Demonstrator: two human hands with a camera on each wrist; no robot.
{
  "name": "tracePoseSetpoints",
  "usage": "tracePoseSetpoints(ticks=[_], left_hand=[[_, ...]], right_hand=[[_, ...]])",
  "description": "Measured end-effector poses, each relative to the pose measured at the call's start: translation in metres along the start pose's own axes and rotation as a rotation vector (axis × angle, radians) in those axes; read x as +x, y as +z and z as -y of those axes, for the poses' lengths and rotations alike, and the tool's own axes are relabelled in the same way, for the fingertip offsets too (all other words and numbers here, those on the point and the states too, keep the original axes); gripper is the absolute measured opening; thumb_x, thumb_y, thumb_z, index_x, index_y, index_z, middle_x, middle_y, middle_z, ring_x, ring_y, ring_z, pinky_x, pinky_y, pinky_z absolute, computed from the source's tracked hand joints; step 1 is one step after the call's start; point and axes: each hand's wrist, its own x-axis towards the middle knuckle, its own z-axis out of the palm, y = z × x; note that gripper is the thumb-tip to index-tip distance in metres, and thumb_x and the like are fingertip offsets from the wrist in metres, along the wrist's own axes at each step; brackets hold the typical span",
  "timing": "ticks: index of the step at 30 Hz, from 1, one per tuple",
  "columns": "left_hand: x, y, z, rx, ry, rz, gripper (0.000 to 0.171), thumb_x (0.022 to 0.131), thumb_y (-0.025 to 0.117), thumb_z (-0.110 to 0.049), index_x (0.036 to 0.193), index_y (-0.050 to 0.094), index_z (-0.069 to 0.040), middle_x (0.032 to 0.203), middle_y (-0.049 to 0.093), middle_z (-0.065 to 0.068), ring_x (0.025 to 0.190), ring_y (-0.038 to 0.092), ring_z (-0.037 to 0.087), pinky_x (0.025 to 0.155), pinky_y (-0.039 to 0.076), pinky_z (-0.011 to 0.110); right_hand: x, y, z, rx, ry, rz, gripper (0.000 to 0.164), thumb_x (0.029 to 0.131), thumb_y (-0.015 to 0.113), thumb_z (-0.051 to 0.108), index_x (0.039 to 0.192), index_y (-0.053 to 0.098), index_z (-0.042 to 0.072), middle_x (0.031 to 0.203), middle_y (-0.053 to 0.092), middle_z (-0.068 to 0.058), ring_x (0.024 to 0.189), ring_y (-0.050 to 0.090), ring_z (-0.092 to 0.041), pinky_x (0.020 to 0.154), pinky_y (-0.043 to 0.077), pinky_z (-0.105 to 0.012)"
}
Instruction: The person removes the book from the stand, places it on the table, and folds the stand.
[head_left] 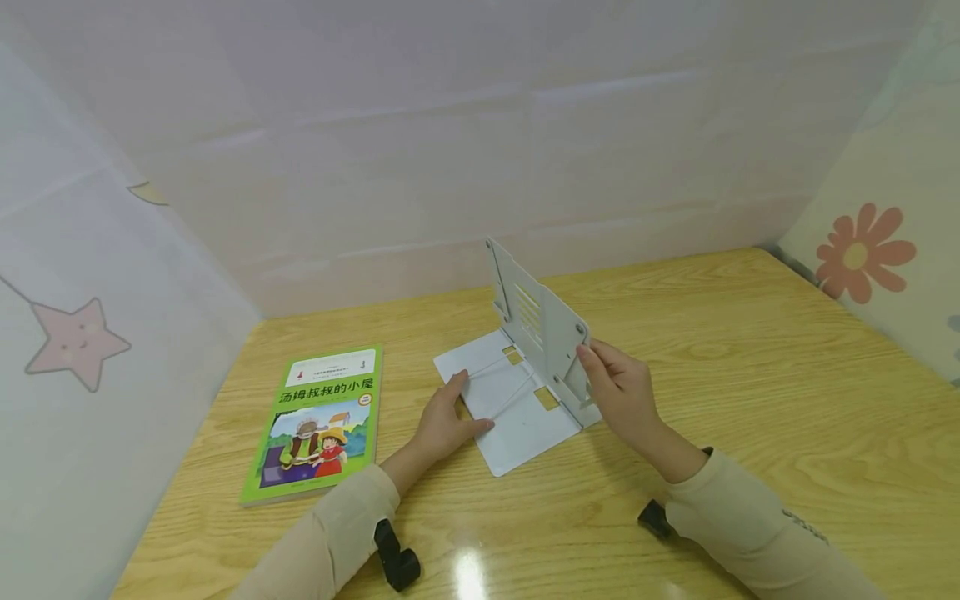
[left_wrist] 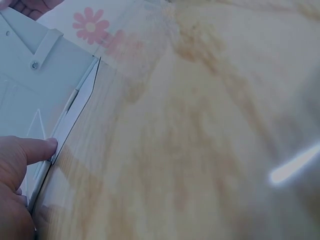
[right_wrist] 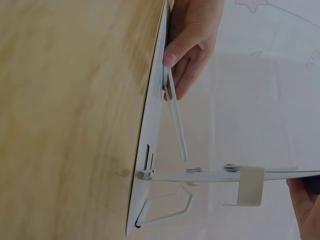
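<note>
A white metal book stand stands unfolded on the table, its slotted back panel raised from the flat base plate. My left hand rests on the near left edge of the base, thumb and forefinger spread apart. In the left wrist view the thumb lies straight across the plate's edge. A bent wire support slants up from the base beside that hand. My right hand pinches the right edge of the back panel between thumb and fingers. Small hinged page clips sit on the panel.
A green-bordered picture book lies face up on the wooden table, left of the stand. White cloth walls close off the back and sides. Black wrist mounts show on both sleeves.
</note>
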Motion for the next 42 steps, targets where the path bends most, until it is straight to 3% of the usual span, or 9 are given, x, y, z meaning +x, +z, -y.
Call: tracePoseSetpoints(ticks=[13, 17, 20, 27, 28, 31, 34, 38, 42], left_hand=[[-0.001, -0.001, -0.002, 0.009, 0.023, 0.008, 0.076, 0.072, 0.070, -0.021, 0.128, 0.030, 0.009, 0.133, 0.029, 0.021, 0.122, 0.022, 0.033, 0.099, 0.020, 0.042], [-0.001, -0.001, -0.002, 0.009, 0.014, 0.004, 0.076, 0.071, 0.070, -0.022, 0.128, 0.030, 0.008, 0.133, 0.030, 0.020, 0.123, 0.022, 0.032, 0.099, 0.020, 0.042], [-0.001, -0.001, -0.001, 0.008, 0.003, -0.001, 0.076, 0.071, 0.071, -0.022, 0.129, 0.031, 0.007, 0.133, 0.030, 0.020, 0.123, 0.023, 0.032, 0.099, 0.020, 0.041], [-0.001, 0.001, 0.002, -0.036, -0.038, -0.012, 0.077, 0.071, 0.071, -0.023, 0.130, 0.031, 0.004, 0.133, 0.030, 0.018, 0.123, 0.023, 0.030, 0.099, 0.021, 0.039], [-0.001, 0.001, 0.002, -0.048, -0.049, -0.014, 0.076, 0.071, 0.071, -0.023, 0.130, 0.031, 0.004, 0.133, 0.030, 0.018, 0.122, 0.024, 0.030, 0.099, 0.021, 0.039], [-0.001, -0.001, 0.002, -0.097, -0.102, -0.018, 0.074, 0.072, 0.069, -0.024, 0.131, 0.031, 0.000, 0.133, 0.031, 0.016, 0.122, 0.024, 0.030, 0.098, 0.022, 0.040], [-0.001, -0.002, 0.003, -0.149, -0.148, -0.017, 0.074, 0.073, 0.068, -0.026, 0.132, 0.031, -0.004, 0.134, 0.031, 0.014, 0.122, 0.024, 0.029, 0.098, 0.022, 0.041], [0.000, -0.003, 0.004, -0.203, -0.179, -0.011, 0.074, 0.074, 0.067, -0.028, 0.134, 0.029, -0.005, 0.136, 0.029, 0.012, 0.124, 0.022, 0.026, 0.099, 0.020, 0.039], [0.000, -0.009, 0.001, -0.276, -0.183, -0.030, 0.073, 0.076, 0.065, -0.029, 0.133, 0.029, -0.003, 0.136, 0.029, 0.011, 0.124, 0.021, 0.025, 0.100, 0.018, 0.038]], right_hand=[[0.000, 0.000, -0.002, 0.001, -0.011, 0.012, 0.020, 0.081, 0.043, -0.016, 0.096, 0.057, -0.017, 0.072, 0.060, -0.024, 0.034, 0.026, -0.002, 0.031, 0.026, -0.015], [-0.001, 0.000, -0.003, -0.003, -0.020, 0.018, 0.019, 0.079, 0.043, -0.018, 0.093, 0.056, -0.019, 0.048, 0.047, -0.006, 0.033, 0.023, -0.004, 0.028, 0.021, -0.016], [-0.001, 0.001, -0.002, 0.005, -0.026, 0.026, 0.019, 0.079, 0.043, -0.019, 0.093, 0.056, -0.019, 0.044, 0.034, 0.004, 0.033, 0.023, -0.005, 0.028, 0.020, -0.016], [0.000, 0.005, 0.002, 0.024, -0.016, 0.049, 0.019, 0.082, 0.047, -0.011, 0.098, 0.056, -0.017, 0.045, 0.033, 0.003, 0.034, 0.019, -0.004, 0.029, 0.020, -0.015], [0.000, 0.006, 0.002, 0.022, -0.015, 0.053, 0.019, 0.082, 0.048, -0.011, 0.098, 0.056, -0.016, 0.046, 0.041, -0.001, 0.035, 0.020, -0.003, 0.030, 0.021, -0.014], [-0.001, 0.009, 0.004, 0.009, -0.018, 0.061, 0.020, 0.081, 0.048, -0.012, 0.099, 0.056, -0.015, 0.066, 0.060, -0.017, 0.048, 0.047, 0.000, 0.041, 0.038, -0.009], [-0.001, 0.011, 0.007, -0.002, -0.009, 0.069, 0.021, 0.080, 0.048, -0.014, 0.098, 0.057, -0.015, 0.086, 0.060, -0.025, 0.060, 0.052, -0.001, 0.049, 0.043, -0.011], [-0.003, 0.014, 0.011, 0.003, -0.003, 0.098, 0.021, 0.078, 0.049, -0.017, 0.097, 0.057, -0.016, 0.086, 0.060, -0.025, 0.060, 0.056, -0.008, 0.052, 0.044, -0.011], [-0.004, 0.019, 0.015, -0.012, -0.005, 0.129, 0.023, 0.077, 0.050, -0.017, 0.100, 0.055, -0.017, 0.097, 0.056, -0.026, 0.087, 0.055, -0.032, 0.068, 0.047, -0.020]])
